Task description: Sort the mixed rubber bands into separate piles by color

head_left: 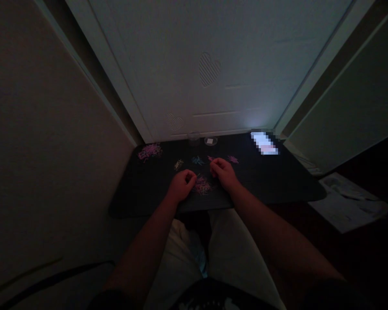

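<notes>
In dim light, my left hand (183, 184) rests at the left edge of a mixed heap of small, thin coloured pieces (202, 185). Its thumb and forefinger are pressed together; whatever is between them is too small to make out. My right hand (224, 172) is just beyond the heap, fingers curled in a pinch beside a small pink pile (210, 159) that it partly covers. Its fingertips are too dark to show what they hold. Similar pieces lie sorted by colour: a yellowish pile (179, 164), a blue pile (197, 160) and a purple-pink pile (233, 159).
A larger pinkish-purple heap (149, 151) sits at the dark table's (265, 181) far left corner. Along the back stand a clear container (194, 138) and a round lid-like dish (211, 141) with a white label. A bright phone-like screen (264, 143) lies back right. A white panel (245, 99) rises behind.
</notes>
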### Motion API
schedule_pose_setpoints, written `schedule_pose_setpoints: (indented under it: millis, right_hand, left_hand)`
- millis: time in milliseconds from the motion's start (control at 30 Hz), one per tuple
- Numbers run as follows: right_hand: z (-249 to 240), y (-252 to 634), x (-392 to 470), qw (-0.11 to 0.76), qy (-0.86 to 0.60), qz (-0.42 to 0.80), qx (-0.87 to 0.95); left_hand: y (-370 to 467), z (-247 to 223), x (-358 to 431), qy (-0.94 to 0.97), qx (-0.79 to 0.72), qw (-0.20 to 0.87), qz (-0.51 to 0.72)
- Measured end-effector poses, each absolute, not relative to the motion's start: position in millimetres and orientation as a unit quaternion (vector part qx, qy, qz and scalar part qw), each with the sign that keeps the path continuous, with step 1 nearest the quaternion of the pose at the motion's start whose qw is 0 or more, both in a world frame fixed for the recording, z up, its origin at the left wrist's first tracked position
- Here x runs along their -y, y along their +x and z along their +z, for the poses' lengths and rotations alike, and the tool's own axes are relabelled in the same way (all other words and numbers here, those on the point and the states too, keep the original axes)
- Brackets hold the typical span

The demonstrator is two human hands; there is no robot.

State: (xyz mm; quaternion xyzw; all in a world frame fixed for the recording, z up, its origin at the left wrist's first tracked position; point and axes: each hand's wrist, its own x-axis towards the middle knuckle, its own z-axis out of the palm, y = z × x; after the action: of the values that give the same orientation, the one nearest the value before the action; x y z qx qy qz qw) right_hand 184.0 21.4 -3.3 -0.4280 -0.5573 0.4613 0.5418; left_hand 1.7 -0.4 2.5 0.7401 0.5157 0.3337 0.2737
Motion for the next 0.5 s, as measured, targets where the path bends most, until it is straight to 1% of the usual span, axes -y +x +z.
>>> schedule_pose_setpoints:
  millis: [100, 167, 267, 400, 500]
  right_hand:
    - [-3.5, 180.1, -17.5, 0.430, -0.404, 0.427, 0.685]
    - [-4.4, 177.6, -16.5, 0.401, -0.408, 0.389, 0.722]
    - [-6.3, 177.0, -18.5, 0.435, -0.433, 0.378, 0.693]
    - [-4.4, 180.2, -21.6, 0.493, -0.454, 0.437, 0.599]
    - [0.4, 183.0, -21.3, 0.546, -0.455, 0.448, 0.543]
  left_hand:
    - [1.5, 2.7, 0.2, 0.747, -0.515, 0.267, 0.326]
    - [1.6, 3.0, -0.1, 0.751, -0.515, 0.262, 0.321]
    - [2.2, 3.0, -0.2, 0.752, -0.512, 0.264, 0.320]
    - [2.8, 2.7, 0.3, 0.750, -0.510, 0.266, 0.326]
    - [2.6, 2.4, 0.5, 0.747, -0.516, 0.260, 0.328]
